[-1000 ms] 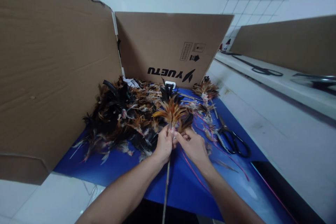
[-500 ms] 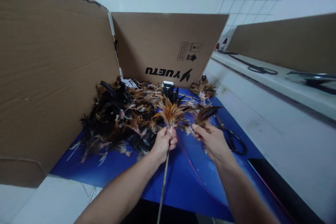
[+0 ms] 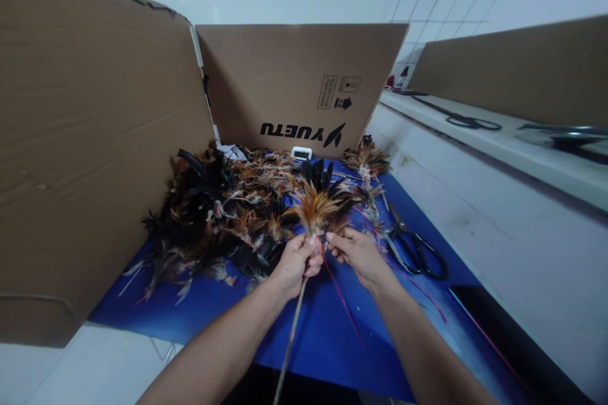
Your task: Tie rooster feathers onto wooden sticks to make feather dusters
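Observation:
My left hand is closed round a thin wooden stick just below a tuft of orange-brown feathers bound at its top. My right hand sits right beside it, fingers pinched at the base of the tuft, where a pink-red thread trails down over the blue mat. A heap of black and brown feathers lies to the left of my hands.
Black scissors lie on the mat to the right, among loose feather bundles. Cardboard walls stand at the left and back. A white counter runs along the right, with another cardboard sheet and cables behind.
My right hand, which had drawn off to the right with a small clump of feathers, has come back against the tuft on the stick. My left hand kept its grip.

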Demonstrator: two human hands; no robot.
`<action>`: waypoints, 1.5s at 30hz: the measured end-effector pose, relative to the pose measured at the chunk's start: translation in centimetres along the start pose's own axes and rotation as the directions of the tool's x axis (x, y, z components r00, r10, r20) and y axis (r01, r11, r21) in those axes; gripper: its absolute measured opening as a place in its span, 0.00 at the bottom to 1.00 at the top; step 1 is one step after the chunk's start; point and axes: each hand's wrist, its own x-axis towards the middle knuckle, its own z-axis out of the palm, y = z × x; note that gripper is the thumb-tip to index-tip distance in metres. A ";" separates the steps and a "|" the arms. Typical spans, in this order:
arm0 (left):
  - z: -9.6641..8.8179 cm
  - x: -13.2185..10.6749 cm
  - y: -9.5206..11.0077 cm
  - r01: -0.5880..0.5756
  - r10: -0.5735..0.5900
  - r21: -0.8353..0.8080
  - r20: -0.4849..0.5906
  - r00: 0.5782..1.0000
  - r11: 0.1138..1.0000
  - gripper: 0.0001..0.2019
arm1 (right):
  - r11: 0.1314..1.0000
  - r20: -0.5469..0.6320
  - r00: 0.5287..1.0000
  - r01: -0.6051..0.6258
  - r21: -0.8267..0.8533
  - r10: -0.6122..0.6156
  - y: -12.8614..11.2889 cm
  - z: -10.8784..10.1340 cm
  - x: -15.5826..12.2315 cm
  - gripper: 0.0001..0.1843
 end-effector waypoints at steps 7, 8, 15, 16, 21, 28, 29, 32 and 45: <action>0.2 -0.1 0.0 0.005 -0.005 0.011 -0.007 1.000 1.000 0.13 | 1.000 -0.015 1.000 -0.010 0.028 0.010 -0.1 0.0 0.1 0.18; 0.2 -0.1 0.0 0.003 -0.003 0.020 -0.002 1.000 1.000 0.14 | 1.000 -0.018 1.000 -0.011 0.025 0.011 -0.1 0.0 0.0 0.18; 0.2 -0.3 -0.2 -0.017 0.018 0.071 -0.009 1.000 0.997 0.17 | 0.998 -0.006 0.999 -0.044 0.044 0.044 0.0 0.3 0.2 0.19; 0.2 -0.3 -0.2 -0.020 0.021 0.080 -0.008 1.000 0.997 0.17 | 0.998 -0.003 0.999 -0.048 0.046 0.048 0.1 0.4 0.2 0.19; 0.2 -0.5 -0.2 -0.002 0.000 0.120 0.020 1.000 0.993 0.17 | 0.997 -0.007 0.999 -0.044 0.066 0.045 0.1 0.6 0.2 0.19; 0.1 -0.3 -0.5 0.022 -0.023 0.151 -0.001 1.000 0.988 0.18 | 0.990 -0.008 0.998 -0.061 0.124 0.062 0.3 0.6 0.0 0.21; 0.1 -0.3 -0.5 0.023 -0.022 0.158 -0.006 1.000 0.987 0.18 | 0.990 -0.005 0.998 -0.061 0.126 0.062 0.4 0.5 0.0 0.21; 0.2 -0.3 -0.5 0.022 -0.018 0.189 -0.021 1.000 0.982 0.18 | 0.991 0.004 0.998 -0.062 0.118 0.062 0.5 0.5 0.0 0.22; 0.0 -0.4 -0.8 0.044 -0.042 0.302 -0.014 0.999 0.952 0.18 | 0.997 -0.003 0.997 -0.078 -0.006 0.078 1.5 0.2 0.3 0.22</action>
